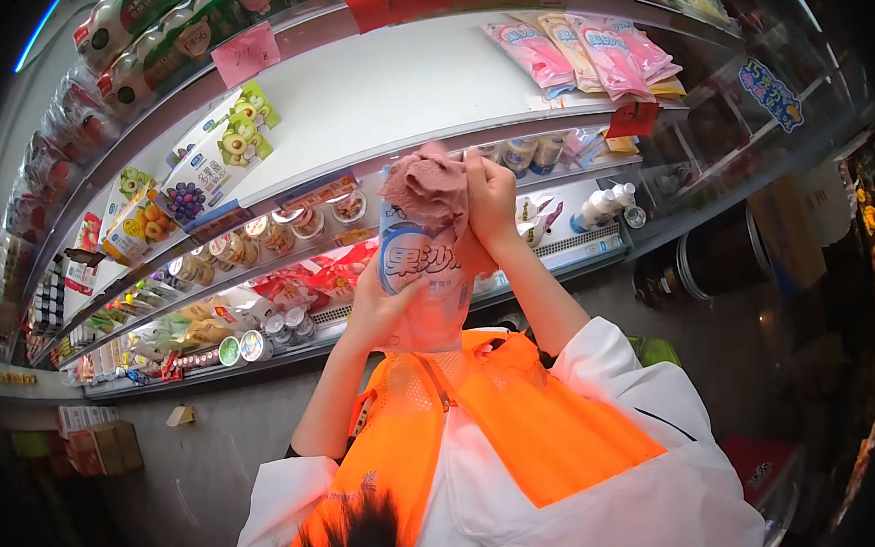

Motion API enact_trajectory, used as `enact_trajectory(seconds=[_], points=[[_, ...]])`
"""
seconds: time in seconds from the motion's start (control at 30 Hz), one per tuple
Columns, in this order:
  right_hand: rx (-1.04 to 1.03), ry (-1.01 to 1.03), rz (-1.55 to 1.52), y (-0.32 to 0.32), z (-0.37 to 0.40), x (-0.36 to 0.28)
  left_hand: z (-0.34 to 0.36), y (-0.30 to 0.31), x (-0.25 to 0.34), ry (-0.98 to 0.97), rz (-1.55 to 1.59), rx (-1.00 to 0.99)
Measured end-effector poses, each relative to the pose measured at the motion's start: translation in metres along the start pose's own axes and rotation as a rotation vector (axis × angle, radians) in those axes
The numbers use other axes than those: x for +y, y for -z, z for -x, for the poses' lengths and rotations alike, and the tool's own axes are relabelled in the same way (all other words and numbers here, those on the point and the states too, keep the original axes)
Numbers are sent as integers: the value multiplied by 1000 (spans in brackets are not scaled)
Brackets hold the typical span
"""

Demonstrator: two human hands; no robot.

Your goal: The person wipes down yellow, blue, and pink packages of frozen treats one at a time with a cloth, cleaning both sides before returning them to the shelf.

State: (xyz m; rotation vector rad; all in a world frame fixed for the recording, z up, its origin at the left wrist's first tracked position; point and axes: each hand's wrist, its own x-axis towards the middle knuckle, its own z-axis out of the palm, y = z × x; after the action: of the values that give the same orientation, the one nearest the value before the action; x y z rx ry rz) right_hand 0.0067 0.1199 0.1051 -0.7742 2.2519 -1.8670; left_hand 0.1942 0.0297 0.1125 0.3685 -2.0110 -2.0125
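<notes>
Low down, the left hand [383, 305] clasps the pouch [419, 260]; the raised right hand [493, 200] clenches cloth [428, 187]

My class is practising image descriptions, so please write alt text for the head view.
The left hand holds up a printed pouch while the right hand grips a mauve cloth at its top, in front of shelves of packaged goods. Below are an orange vest and white clothing.

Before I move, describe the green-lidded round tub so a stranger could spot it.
Find the white tiered shelves, then the lowest tier's front edge. There, facing outward, sits the green-lidded round tub, just left of a similar white-lidded round tub. The green lid sets it apart.
</notes>
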Motion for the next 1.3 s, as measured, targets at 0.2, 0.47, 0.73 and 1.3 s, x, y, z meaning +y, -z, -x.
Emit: enact_trajectory(seconds=[0.2,0.47,0.73,1.3], points=[[-82,124,-48,7,-24,45,2,3,-18,43,43,107],[201,-239,-1674,73,10,97,15,59,-89,334,821,404],[-136,-161,-189,69,79,93,32,90,-262,833,1197,712],[-87,-855,-351,92,147,143,-14,92,-513,878,1058,1231]])
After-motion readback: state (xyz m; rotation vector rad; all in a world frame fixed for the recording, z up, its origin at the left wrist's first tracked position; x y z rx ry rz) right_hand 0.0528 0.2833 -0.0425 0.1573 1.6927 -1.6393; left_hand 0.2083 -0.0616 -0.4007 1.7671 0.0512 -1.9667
